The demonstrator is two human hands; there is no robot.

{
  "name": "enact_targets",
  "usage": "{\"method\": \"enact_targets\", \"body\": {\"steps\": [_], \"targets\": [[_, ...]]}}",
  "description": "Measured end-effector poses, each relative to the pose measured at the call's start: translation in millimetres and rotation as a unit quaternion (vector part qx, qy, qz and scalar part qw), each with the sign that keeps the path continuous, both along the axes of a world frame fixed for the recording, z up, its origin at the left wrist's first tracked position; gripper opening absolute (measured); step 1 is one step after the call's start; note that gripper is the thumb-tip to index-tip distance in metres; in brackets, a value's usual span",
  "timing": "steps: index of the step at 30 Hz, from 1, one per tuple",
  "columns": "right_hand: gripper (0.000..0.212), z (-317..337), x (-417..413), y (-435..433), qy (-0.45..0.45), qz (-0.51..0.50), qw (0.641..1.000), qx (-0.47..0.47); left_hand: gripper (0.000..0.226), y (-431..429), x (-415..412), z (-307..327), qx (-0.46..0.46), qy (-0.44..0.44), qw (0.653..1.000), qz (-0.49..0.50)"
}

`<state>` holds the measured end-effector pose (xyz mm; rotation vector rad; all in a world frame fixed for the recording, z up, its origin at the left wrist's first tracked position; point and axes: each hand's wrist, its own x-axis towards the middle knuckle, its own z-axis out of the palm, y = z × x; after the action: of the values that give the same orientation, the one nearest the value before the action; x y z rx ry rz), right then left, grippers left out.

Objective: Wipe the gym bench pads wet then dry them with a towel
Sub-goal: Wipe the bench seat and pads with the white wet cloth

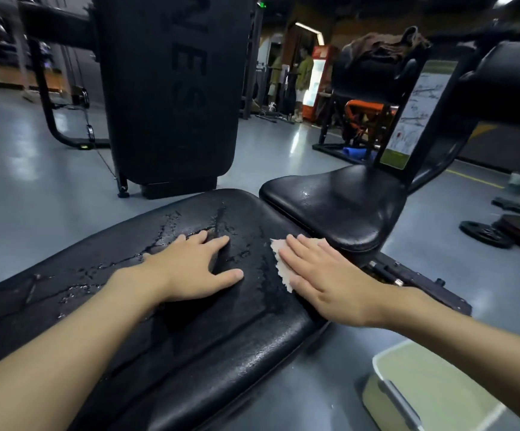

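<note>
- Pale green, white-rimmed plastic box [432, 377]; on the grey floor, just beside the bench
- Long black vinyl back pad [221, 353]; streaked and beaded with water
- Left hand [190, 269]; flat on the wet back pad, fingers straight and spread, holding nothing
- Right hand [324, 275]; flat, fingers straight, pressing a small pale ragged cloth [276, 245] onto the back pad's end
- Smaller black vinyl seat pad [336, 203]; beyond the gap, glossy, few droplets

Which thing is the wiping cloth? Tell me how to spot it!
Find the long black pad in front, wet with drops. At its right edge, by the smaller seat pad, the right hand lies flat. The cloth is the pale, ragged-edged bit peeking out under that hand, the only fabric on the pads.
</note>
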<state>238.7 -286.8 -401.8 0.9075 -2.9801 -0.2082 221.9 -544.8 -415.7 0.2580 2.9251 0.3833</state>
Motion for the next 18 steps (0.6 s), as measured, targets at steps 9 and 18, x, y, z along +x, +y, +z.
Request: {"method": "enact_targets", "body": {"steps": [9,18], "targets": [[0.053,2.1,-46.3,-22.1,-0.03,-0.056,0.998,0.018,0.097,-14.8,-0.7,-1.5,-0.014,0.011,0.999,0.045],[0.054,2.4,-181.1,-90.4,-0.039,-0.025,0.999,-0.017,0.101,-14.7,-7.1,-7.2,-0.024,-0.006,0.999,0.049]]}}
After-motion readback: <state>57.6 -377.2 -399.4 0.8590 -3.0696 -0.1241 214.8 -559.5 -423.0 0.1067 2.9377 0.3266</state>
